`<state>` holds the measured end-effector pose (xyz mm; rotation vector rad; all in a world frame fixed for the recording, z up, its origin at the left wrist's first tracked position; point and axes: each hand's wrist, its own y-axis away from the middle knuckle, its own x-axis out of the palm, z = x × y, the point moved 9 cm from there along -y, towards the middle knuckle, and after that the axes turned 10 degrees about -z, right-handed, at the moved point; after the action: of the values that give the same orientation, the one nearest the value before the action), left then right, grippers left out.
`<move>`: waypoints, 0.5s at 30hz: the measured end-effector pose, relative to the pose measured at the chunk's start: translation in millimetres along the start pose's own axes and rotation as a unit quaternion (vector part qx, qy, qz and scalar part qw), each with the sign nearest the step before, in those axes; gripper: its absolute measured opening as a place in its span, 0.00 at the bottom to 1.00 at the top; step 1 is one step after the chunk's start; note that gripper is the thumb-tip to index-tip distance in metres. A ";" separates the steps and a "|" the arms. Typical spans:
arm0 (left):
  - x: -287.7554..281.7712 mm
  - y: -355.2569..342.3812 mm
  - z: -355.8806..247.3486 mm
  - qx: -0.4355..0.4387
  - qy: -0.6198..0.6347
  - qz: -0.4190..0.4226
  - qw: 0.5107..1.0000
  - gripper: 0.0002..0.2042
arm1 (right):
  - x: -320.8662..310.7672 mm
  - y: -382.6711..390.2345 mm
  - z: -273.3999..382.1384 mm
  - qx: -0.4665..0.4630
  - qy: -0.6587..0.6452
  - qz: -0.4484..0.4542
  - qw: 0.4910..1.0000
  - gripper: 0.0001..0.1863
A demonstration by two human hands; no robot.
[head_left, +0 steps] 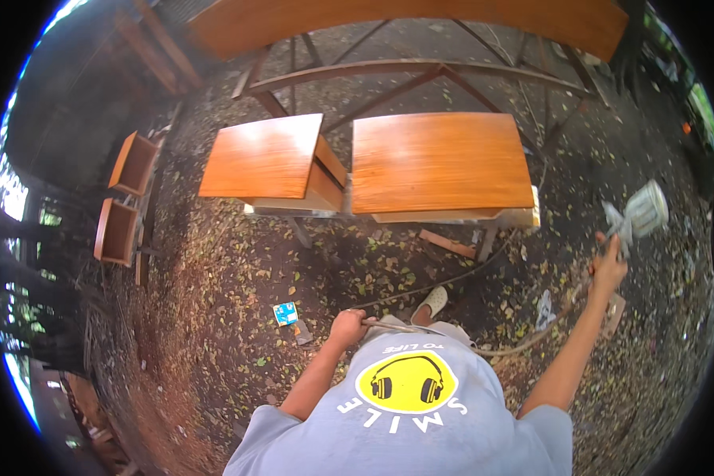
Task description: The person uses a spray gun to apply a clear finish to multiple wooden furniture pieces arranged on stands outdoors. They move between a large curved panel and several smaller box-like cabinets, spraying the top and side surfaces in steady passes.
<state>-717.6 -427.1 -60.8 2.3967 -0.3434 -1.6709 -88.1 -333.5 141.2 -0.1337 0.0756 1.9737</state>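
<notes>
With fingers of the right hand (608,274) closed round a spray gun (624,232), holds it out at the far right, well apart from the wooden pieces; cannot tell the trigger's position. With fingers of the left hand (346,327) curled tight around a hose (523,349), grips it just in front of the waist.

Looks grey and somewhat blurred at the gun's body, and carries a pale, streaked cup (647,209) tilted to the upper right. Shows tan along the hose, sagging from near the right wrist and crossing the lap to the left hand.

Counts one gun, one cup, one hose; further off, two large wooden boxes (440,163) side by side, glossy orange-brown on top, raised on a low support (487,244); at far left, two smaller open boxes (132,163); behind, one long board (420,25) on a braced stand.

On leaf-strewn ground (214,278), includes a thin dark cord (460,278) stretched between the person and the large boxes, in the way of the feet; a wood offcut (447,243) near the support's leg; one pale shoe (434,300); a turquoise packet (285,313); and a whitish scrap (544,309) left of the right forearm.
</notes>
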 end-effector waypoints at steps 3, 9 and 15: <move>6.7 14.7 9.2 -0.075 0.042 -0.009 0.996 0.23 | -64.6 29.1 -43.1 0.034 -0.002 -0.033 0.999 0.23; 76.3 86.6 39.9 -0.130 0.073 0.003 0.989 0.18 | -162.3 75.6 -63.1 0.022 -0.057 -0.042 0.997 0.23; 217.6 205.2 84.7 -0.095 0.034 0.104 0.989 0.19 | -234.8 85.9 -8.5 0.009 -0.187 -0.101 0.977 0.21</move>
<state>-739.9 -690.7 -223.9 2.1908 -0.3895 -1.4573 -74.6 -582.4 162.4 0.2359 -0.1592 1.7626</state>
